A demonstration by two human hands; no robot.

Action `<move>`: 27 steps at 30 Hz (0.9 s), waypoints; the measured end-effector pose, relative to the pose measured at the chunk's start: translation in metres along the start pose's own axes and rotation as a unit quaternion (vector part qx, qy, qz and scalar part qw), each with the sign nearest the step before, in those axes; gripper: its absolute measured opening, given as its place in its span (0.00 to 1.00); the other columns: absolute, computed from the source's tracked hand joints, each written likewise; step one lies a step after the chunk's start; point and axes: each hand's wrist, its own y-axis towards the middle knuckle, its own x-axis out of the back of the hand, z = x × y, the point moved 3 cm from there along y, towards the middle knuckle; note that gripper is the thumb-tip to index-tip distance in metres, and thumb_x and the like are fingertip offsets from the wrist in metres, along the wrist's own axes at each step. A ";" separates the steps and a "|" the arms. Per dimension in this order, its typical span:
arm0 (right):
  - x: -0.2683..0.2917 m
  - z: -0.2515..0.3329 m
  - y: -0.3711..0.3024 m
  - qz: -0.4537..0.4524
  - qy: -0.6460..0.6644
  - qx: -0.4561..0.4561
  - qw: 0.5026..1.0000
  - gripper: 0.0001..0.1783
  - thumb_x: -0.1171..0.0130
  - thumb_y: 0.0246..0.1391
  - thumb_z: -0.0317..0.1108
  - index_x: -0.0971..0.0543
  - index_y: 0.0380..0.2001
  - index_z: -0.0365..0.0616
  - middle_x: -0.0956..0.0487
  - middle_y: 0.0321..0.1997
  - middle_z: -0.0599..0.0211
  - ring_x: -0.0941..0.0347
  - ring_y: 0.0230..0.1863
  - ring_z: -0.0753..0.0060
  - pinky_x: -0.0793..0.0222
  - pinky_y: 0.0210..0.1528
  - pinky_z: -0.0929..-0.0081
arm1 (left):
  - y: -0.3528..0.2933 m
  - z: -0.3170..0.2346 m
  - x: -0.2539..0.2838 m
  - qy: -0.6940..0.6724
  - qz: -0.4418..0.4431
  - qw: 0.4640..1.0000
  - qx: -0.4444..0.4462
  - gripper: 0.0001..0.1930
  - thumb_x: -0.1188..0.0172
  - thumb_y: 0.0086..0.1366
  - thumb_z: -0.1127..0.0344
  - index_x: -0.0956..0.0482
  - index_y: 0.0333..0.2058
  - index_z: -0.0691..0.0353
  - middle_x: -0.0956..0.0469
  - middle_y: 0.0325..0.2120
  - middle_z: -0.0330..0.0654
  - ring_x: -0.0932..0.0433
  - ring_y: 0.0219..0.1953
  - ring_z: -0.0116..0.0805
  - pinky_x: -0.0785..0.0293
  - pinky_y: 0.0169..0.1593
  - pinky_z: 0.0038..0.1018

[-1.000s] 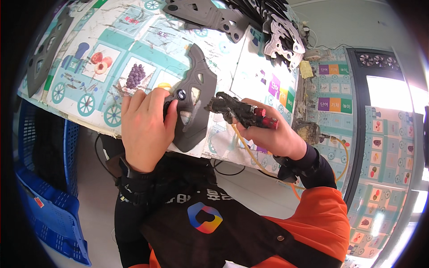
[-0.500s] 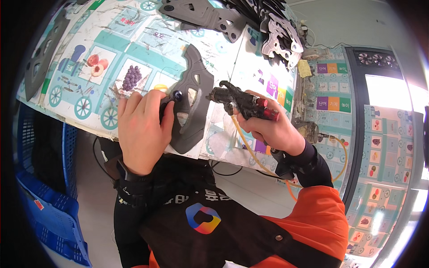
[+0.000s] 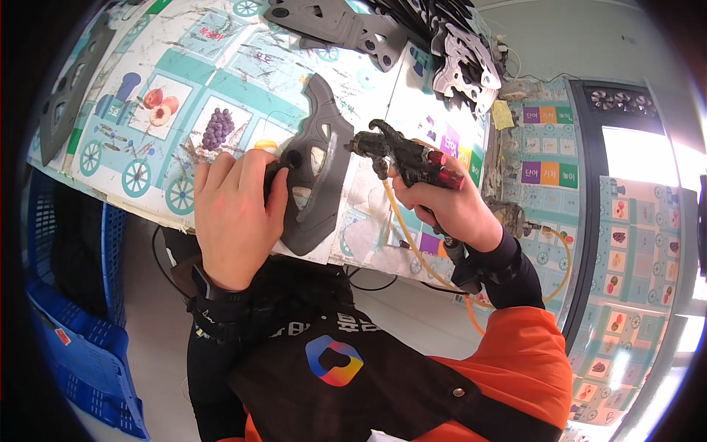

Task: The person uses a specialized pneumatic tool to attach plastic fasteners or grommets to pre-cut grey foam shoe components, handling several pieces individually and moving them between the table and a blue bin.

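Observation:
A dark grey curved plate [image 3: 313,230] with cut-outs lies near the front edge of the paper-covered table [image 3: 166,81]. My left hand [image 3: 239,214] pinches its left side between thumb and fingers, beside a round black spot. In my right hand [image 3: 453,210] is a grimy black spray gun [image 3: 401,156] with red knobs at its back. The gun's nozzle points left at the plate's right edge, very close to it; whether they touch I cannot tell. A yellowish hose [image 3: 401,221] runs down from the gun. My right fingers are partly hidden behind the gun.
More dark grey plates [image 3: 335,26] lie at the far side, beside a heap of pale-edged plates [image 3: 464,70]. Another plate [image 3: 66,103] is at the table's left end. Blue plastic crates [image 3: 88,368] stand at lower left. Hose and cables hang below the table's front edge.
The spray gun has shifted slightly right and tipped a little. A bluish gleam on the plate's round spot is now black. My left hand and the plate stay in place.

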 end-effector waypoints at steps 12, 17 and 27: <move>-0.003 0.014 0.009 0.022 0.013 0.018 1.000 0.14 0.37 0.60 0.21 0.20 0.49 0.39 0.22 0.37 0.75 0.30 0.35 0.84 0.35 0.36 0.80 | 0.000 0.000 0.001 0.001 0.005 1.000 0.008 0.12 0.27 0.65 0.72 0.22 0.43 0.60 0.18 0.32 0.40 0.23 0.37 0.46 0.32 0.44 0.42; -0.005 0.015 0.014 0.009 0.019 0.043 0.999 0.13 0.37 0.61 0.22 0.20 0.49 0.40 0.22 0.36 0.75 0.30 0.34 0.85 0.37 0.34 0.81 | 0.004 -0.001 -0.001 0.005 -0.008 1.000 0.000 0.11 0.28 0.65 0.69 0.22 0.40 0.60 0.18 0.30 0.40 0.24 0.35 0.44 0.32 0.43 0.41; -0.015 0.018 0.012 0.010 -0.054 0.085 0.995 0.18 0.33 0.60 0.22 0.20 0.53 0.36 0.18 0.39 0.75 0.28 0.37 0.86 0.30 0.39 0.81 | 0.001 -0.001 0.001 0.004 -0.008 1.000 0.004 0.11 0.28 0.65 0.69 0.22 0.40 0.59 0.19 0.30 0.40 0.24 0.35 0.44 0.32 0.43 0.41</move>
